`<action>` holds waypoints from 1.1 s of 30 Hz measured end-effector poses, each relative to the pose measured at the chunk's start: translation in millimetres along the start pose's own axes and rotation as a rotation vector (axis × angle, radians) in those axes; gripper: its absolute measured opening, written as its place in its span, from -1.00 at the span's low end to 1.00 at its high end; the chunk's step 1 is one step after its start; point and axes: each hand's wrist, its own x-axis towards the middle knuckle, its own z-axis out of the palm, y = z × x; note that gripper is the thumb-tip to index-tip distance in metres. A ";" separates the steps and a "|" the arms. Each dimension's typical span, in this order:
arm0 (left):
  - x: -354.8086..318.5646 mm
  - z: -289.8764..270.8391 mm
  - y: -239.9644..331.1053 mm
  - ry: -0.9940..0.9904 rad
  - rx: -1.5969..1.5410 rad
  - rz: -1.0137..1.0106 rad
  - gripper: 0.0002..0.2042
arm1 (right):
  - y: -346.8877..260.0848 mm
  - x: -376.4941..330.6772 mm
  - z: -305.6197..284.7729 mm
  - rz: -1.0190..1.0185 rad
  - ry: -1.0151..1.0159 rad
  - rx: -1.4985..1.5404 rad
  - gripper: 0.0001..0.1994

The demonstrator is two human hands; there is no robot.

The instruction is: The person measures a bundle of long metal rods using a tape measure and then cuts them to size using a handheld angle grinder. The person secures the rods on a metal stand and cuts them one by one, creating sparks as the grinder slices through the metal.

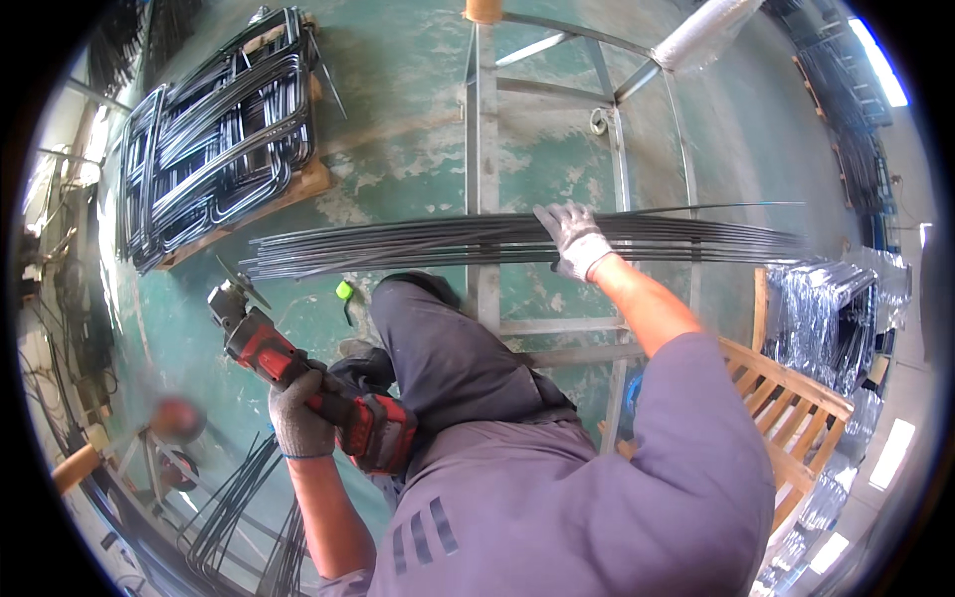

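In my gloved left hand is a red and black cordless angle grinder. Its thin disc points up toward the left ends of a bundle of dark metal rods, apart from them. The bundle lies crosswise over a grey metal frame stand. Over the rods, right of the stand's near post, my gloved right hand grips them from above, its fingers partly hidden among them. One rod sticks out at an angle on the right.
Bent metal frames are stacked on a pallet at the far left. Bent rods stand at lower left. A slatted wooden pallet and plastic-wrapped goods stand at right. Something bright green lies on the floor near my knee.
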 end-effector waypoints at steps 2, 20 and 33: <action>-5.6 -3.0 -1.9 0.033 -0.003 0.000 -0.52 | -9.2 4.5 2.8 0.059 0.071 -0.099 -0.17; -40.4 -67.5 -27.1 0.143 -0.092 0.060 -0.57 | -0.3 32.8 -145.1 0.155 0.312 0.329 -0.76; -29.9 -111.4 -70.9 0.133 -0.278 -0.043 -0.63 | 41.9 -199.7 -516.2 0.435 1.323 0.405 -0.61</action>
